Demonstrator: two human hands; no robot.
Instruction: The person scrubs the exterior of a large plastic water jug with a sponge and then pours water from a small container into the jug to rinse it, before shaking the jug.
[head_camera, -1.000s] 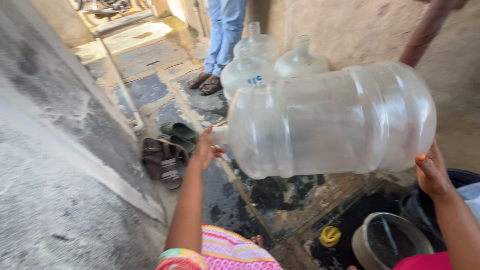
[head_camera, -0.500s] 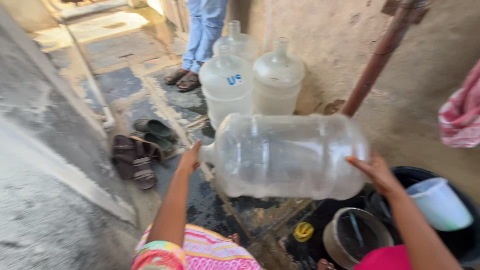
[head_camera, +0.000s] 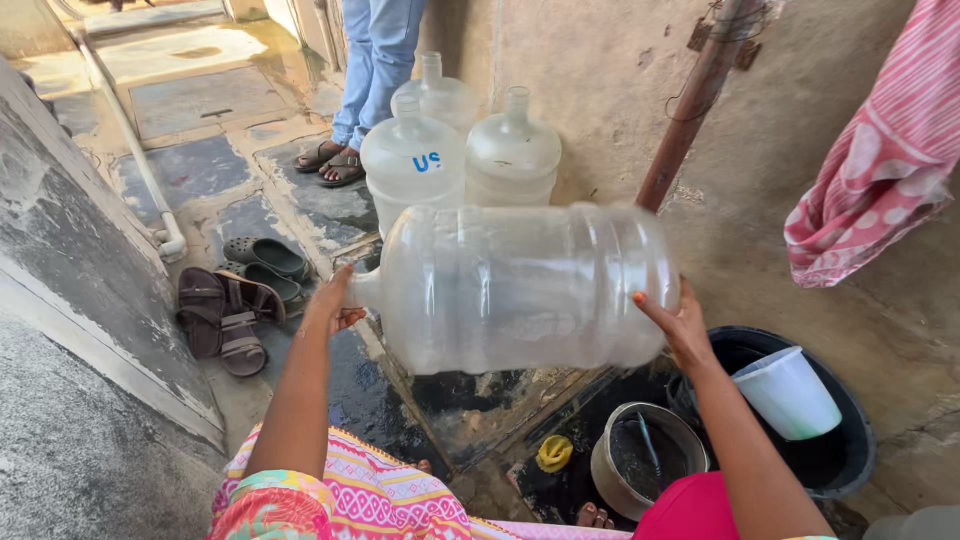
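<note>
The big clear water jug (head_camera: 515, 288) lies sideways at the frame's centre, lower and steadier than a moment ago, so the swinging looks settled. The left hand (head_camera: 332, 303) cups its neck at centre left; the right hand (head_camera: 680, 325) is spread flat against its base. Three upright jugs (head_camera: 462, 150) stand just behind. Below sit a metal pot (head_camera: 646, 470), a black tub (head_camera: 845, 440) holding a white bucket (head_camera: 788, 392), and sandals (head_camera: 225, 318) at left.
</note>
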